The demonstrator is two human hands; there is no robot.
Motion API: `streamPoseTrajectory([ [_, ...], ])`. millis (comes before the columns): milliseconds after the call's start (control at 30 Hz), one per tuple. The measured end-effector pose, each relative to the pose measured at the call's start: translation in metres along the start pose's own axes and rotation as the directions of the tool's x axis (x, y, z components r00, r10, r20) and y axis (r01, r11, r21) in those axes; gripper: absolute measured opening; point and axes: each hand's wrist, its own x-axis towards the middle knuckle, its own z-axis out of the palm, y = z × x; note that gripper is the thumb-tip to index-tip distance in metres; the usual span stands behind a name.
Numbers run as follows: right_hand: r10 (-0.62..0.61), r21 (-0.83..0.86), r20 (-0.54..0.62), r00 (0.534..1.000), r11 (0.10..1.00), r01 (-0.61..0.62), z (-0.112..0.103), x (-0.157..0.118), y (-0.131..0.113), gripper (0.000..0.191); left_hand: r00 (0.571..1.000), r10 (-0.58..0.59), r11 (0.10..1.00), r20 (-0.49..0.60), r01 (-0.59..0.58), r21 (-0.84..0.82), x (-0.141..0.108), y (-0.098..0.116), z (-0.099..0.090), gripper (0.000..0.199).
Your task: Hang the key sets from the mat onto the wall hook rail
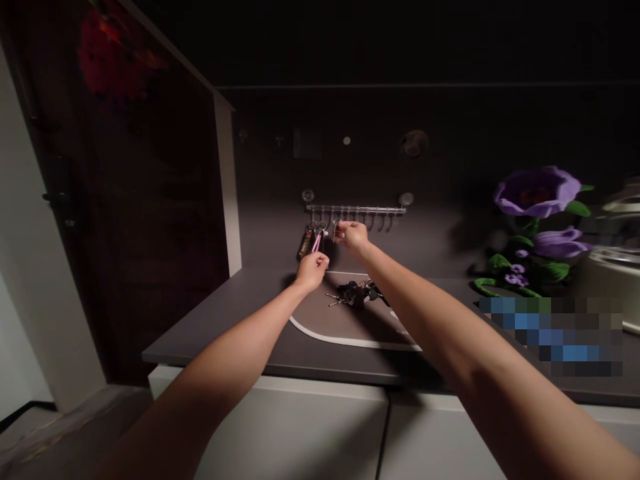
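Key ring sits just under the clear hook rack, pinched in the right hand. The left hand curls by a pink strap; its grip is hard to tell. The ring looks light, thin and stiff: pinch its edge.

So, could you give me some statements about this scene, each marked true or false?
1. The right hand is nearer the hook rail than the left hand is. True.
2. Yellow blooms stand at the right. False: the flowers there are purple.
3. Some keys lie on the mat. True.
4. Every hook is bare. False: a dark tag hangs near the rail's left end.
5. The left hand lies flat on the mat. False: it is raised, with curled fingers.
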Motion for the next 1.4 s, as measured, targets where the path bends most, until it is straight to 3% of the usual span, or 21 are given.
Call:
streamPoseTrajectory([
  [300,0.044,0.173,-0.136,0.990,0.985,-0.020,0.026,0.022,0.010,0.016,0.999,0.034,0.992,-0.022,-0.032,0.120,-0.002,0.002,-0.001,0.014],
  [633,0.050,0.163,-0.160,0.986,0.986,-0.023,0.028,0.026,0.019,0.017,0.998,0.052,0.987,-0.026,-0.048,0.153,0.000,-0.001,0.000,0.013],
  [1067,0.035,-0.072,-0.020,0.999,0.997,-0.036,0.007,0.017,0.021,0.018,0.999,0.033,0.994,-0.002,-0.033,0.106,0.002,-0.010,-0.003,0.013],
  [1200,0.024,-0.178,-0.015,1.000,0.984,-0.026,-0.006,0.007,0.016,0.012,1.000,0.006,0.998,0.030,-0.008,0.054,0.000,-0.003,-0.004,0.011],
  [1400,-0.031,-0.296,0.094,0.995,0.953,0.058,-0.035,-0.015,0.016,0.003,0.990,-0.039,0.996,0.134,0.027,0.088,-0.004,0.019,-0.005,0.007],
])
